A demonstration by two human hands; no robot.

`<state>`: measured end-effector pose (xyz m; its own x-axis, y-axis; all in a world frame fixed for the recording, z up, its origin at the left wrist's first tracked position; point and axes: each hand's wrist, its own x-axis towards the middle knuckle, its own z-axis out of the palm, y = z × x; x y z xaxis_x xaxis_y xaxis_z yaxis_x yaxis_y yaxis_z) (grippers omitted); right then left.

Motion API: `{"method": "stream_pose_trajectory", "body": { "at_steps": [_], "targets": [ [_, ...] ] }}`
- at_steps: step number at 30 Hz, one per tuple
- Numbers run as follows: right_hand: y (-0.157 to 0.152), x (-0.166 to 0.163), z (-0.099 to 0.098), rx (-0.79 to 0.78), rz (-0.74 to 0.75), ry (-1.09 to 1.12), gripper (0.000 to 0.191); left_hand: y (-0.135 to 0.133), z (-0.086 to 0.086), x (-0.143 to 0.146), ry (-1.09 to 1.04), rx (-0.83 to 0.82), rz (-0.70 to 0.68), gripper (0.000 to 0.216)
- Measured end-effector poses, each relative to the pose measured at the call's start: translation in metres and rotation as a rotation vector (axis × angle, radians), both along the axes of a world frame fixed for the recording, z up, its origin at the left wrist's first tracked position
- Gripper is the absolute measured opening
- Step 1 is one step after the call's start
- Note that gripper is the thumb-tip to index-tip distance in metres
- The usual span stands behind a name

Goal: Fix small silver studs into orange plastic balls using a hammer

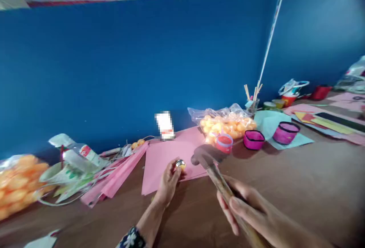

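Observation:
My left hand (170, 177) is closed around a small round ball (180, 164), shiny silver on top and yellowish below. It is over the front part of a pink sheet (168, 155) on the table. My right hand (242, 202) grips the wooden handle of a hammer (218, 177). The hammer's dark head is blurred and raised to the right of the ball, apart from it. Just beyond the hammer head is a small pink-rimmed tub (224, 143) with red inside.
A clear bag of orange balls (225, 124) lies behind the tub. Two magenta fabric rings (253, 139) stand to the right. At left are folded pink strips (122, 176), a plastic bottle (91, 155) and more orange balls (23, 183). A blue partition (142, 58) closes the back.

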<state>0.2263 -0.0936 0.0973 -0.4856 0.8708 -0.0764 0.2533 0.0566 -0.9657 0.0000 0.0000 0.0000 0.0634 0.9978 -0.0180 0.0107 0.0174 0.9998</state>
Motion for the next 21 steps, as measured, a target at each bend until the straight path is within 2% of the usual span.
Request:
{"method": "stream_pose_trajectory", "body": {
  "at_steps": [2, 4, 6, 9, 14, 21],
  "targets": [
    [-0.01, 0.03, 0.007, -0.008, -0.036, -0.132, 0.034, -0.001, 0.003, 0.002, -0.03, -0.007, 0.013, 0.054],
    [-0.017, 0.055, 0.006, 0.105, -0.149, -0.308, 0.04, -0.003, 0.005, 0.004, -0.048, -0.015, 0.022, 0.054],
    [-0.018, 0.075, -0.004, 0.233, -0.246, -0.482, 0.049, -0.003, 0.007, 0.005, -0.052, -0.026, 0.027, 0.054],
    [-0.011, 0.094, -0.026, 0.336, -0.325, -0.674, 0.045, -0.003, 0.008, 0.005, -0.027, -0.038, 0.011, 0.056],
    [0.006, 0.125, -0.053, 0.38, -0.375, -0.757, 0.04, -0.002, 0.007, 0.004, -0.003, -0.015, -0.001, 0.057],
    [0.017, 0.162, -0.071, 0.43, -0.302, -0.811, 0.043, -0.004, 0.008, 0.004, -0.017, -0.02, -0.004, 0.057]
  ]
}}
